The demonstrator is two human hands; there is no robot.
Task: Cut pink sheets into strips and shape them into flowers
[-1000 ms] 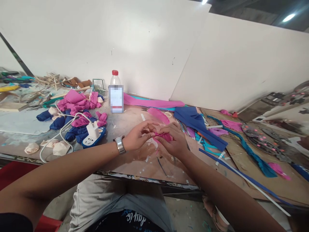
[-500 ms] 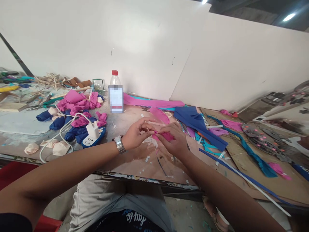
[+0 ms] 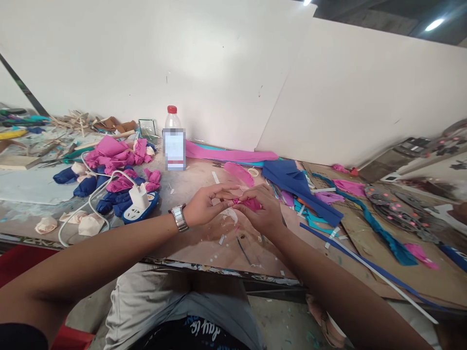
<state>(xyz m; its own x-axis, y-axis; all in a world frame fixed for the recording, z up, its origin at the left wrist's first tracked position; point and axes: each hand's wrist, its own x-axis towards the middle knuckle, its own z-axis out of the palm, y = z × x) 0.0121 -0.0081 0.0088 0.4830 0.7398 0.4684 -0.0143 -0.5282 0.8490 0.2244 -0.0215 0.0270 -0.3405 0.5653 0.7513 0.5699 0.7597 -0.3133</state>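
A small pink crepe-paper piece [image 3: 253, 204], rolled tight at its left end, is pinched between both hands above the table. My left hand [image 3: 207, 204], with a metal watch on the wrist, grips the rolled end with thumb and fingertips. My right hand [image 3: 266, 209] is closed on the same piece, and its fingers cover part of it. Just beyond the hands lies a flat pink petal-shaped strip [image 3: 239, 173], with a tape ring [image 3: 253, 172] beside it. A long pink strip [image 3: 233, 155] runs along the wall.
Pink, blue and cream rolled paper flowers [image 3: 113, 160] are heaped at left, near a power strip [image 3: 140, 211] with a white cable. A bottle [image 3: 172, 119] stands behind a phone [image 3: 174, 150]. Folded blue paper [image 3: 299, 187] and a white stick [image 3: 386, 282] lie at right.
My hands stay together on the pink crepe paper, with slight finger movement at the rolled end. The view has shifted a little; the things on the table stay put.
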